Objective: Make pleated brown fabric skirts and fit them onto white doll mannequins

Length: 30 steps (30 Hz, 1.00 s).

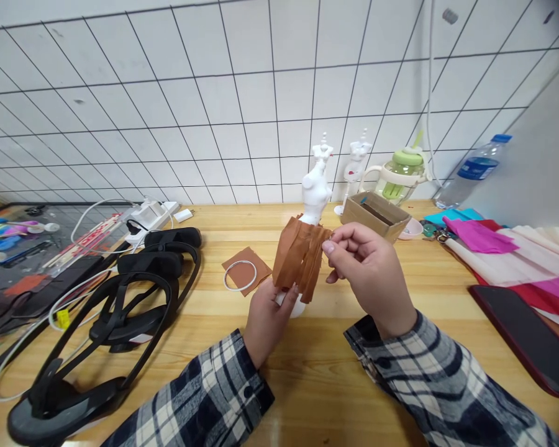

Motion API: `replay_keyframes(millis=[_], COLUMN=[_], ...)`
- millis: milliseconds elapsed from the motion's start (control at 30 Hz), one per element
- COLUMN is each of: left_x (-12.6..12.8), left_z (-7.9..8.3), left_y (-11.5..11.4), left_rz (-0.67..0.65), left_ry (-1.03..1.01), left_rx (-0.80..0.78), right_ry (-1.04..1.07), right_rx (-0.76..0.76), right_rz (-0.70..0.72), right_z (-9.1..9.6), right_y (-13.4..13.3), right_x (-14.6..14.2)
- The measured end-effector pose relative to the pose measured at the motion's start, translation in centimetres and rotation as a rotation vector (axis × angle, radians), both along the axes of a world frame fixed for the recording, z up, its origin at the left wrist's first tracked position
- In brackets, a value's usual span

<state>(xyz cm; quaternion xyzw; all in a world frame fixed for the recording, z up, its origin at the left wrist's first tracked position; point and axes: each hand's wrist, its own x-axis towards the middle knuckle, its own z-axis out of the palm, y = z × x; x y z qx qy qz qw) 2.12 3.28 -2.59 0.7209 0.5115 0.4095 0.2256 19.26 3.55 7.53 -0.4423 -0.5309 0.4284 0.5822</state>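
A small white mannequin [315,189] stands tilted in front of me, with pleated brown fabric [291,251] around its lower body like a skirt. My left hand [270,316] is closed around the mannequin's lower part, its fingers partly hidden under the fabric's bottom edge. At the skirt's upper right edge, my right hand [370,267] pinches thumb and forefinger together. What lies between those fingertips is too small to make out. To the left on the table lie a brown fabric square [246,256] and, on it, a thin white ring [240,290].
A second white mannequin [355,166], a cardboard box [375,214] and a green-lidded cup [403,171] stand behind. Right are a water bottle [475,171], coloured fabrics [517,264] and a phone [524,338]. Black headsets [144,310] and cables occupy the left.
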Motion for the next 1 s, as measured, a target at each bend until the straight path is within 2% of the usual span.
replay_keyframes(millis=[233,400,467,533,667,767,867,1000], left_x=[0.12,0.00,-0.03,-0.03,0.02,0.03,-0.03,-0.07], left_z=[0.55,0.66,0.69,0.74,0.94,0.94,0.68,0.48], left_y=[-0.30,-0.44,-0.46,-0.47,-0.48,-0.47,-0.38,-0.19], left_rz=[0.013,0.021,0.031,0.052,0.075,0.065,0.065,0.041], left_ry=[0.016,-0.024,-0.044,-0.044,-0.018,-0.010,-0.011,-0.020], left_rx=[0.003,-0.012,-0.015,-0.008,0.008,0.016,0.016,0.024], right_ry=[0.090,0.283,0.299,0.247,-0.065,-0.234,-0.288,-0.255], right_rx=[-0.054,-0.128,-0.146,-0.126,0.028,0.098,0.114,0.115], right_rz=[0.052,0.193,0.221,0.174,-0.053,-0.144,-0.179,-0.193], right_z=[-0.27,-0.14,-0.06,-0.01,-0.01,-0.06,-0.04,0.16], right_y=[0.24,0.37,0.36,0.30,0.16,0.19,0.26,0.05], right_x=[0.09,0.46,0.61,0.67,0.48,0.27,0.17,0.05])
